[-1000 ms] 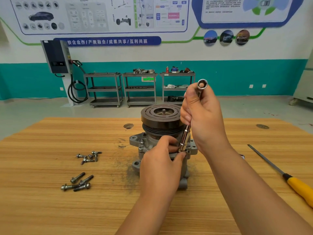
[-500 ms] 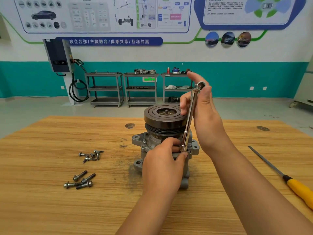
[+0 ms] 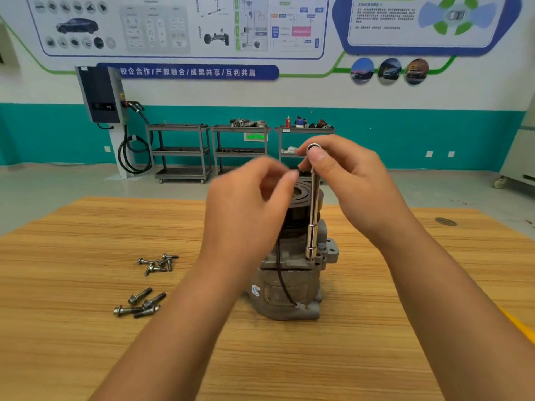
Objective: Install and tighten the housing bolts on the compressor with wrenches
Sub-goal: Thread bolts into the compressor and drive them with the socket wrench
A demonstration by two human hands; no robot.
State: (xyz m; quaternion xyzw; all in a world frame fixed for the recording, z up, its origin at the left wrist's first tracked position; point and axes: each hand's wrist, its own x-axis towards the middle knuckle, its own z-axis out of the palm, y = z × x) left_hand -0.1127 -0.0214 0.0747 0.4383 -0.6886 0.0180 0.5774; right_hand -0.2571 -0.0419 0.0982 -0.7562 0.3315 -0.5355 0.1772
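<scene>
One upright wrench [image 3: 312, 221] between right-hand fingers [image 3: 320, 161]

Grey compressor [image 3: 289, 287], black pulley [image 3: 301, 205], chrome wrench [image 3: 313, 224], tan wood-grain table [image 3: 86, 337], teal wall band [image 3: 419, 134].

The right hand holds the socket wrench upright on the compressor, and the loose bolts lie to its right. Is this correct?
Not quite. In the head view the loose bolts lie left of the compressor, not right. The right hand does hold the socket wrench upright on it.
</scene>
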